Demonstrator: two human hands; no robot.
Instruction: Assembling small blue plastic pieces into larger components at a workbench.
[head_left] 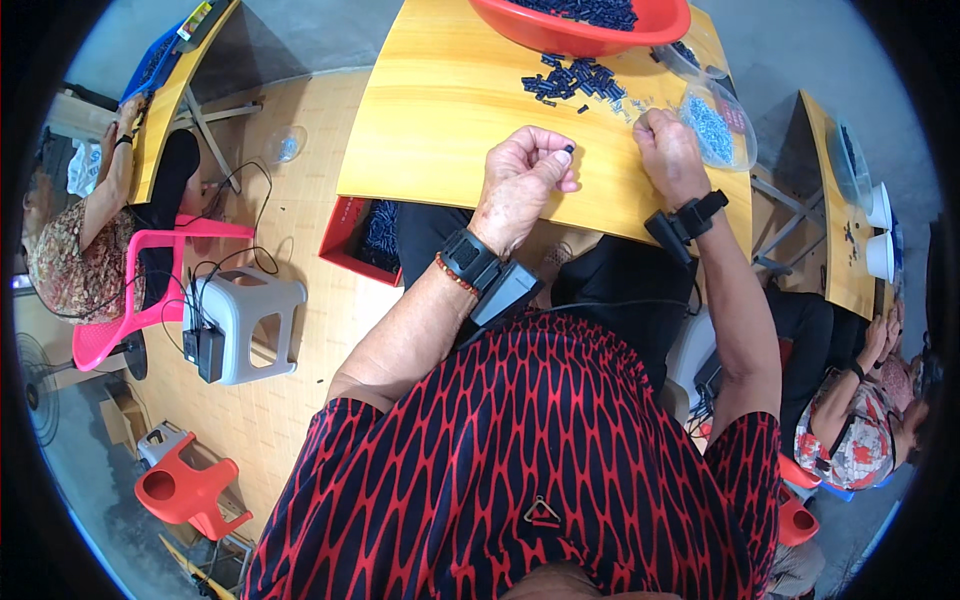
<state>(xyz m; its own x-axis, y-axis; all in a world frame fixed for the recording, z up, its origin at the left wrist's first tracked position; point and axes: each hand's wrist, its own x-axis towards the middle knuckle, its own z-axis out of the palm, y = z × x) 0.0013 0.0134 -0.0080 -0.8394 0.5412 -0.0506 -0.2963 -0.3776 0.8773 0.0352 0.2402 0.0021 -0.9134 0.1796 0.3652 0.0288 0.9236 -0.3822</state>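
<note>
My left hand [522, 180] is closed above the near edge of the yellow table [430, 130]. Between its thumb and forefinger it pinches a small black cylindrical piece [569, 149]. To its right, my right hand [668, 150] has its fingers curled together low over the tabletop. Whatever those fingers hold is too small to make out. Beside them lie several tiny clear pieces [632, 105]. A loose pile of dark cylindrical pieces [580, 78] sits just beyond my hands. Close to my right hand stands a clear tub [745, 150] holding light blue bits [708, 130].
A large red basin [560, 40] of dark pieces stands at the far side. A red box [345, 235] is on the floor under the table's left. A grey-white stool [245, 325] and a pink chair [130, 300] are to my left. People work at tables on both sides.
</note>
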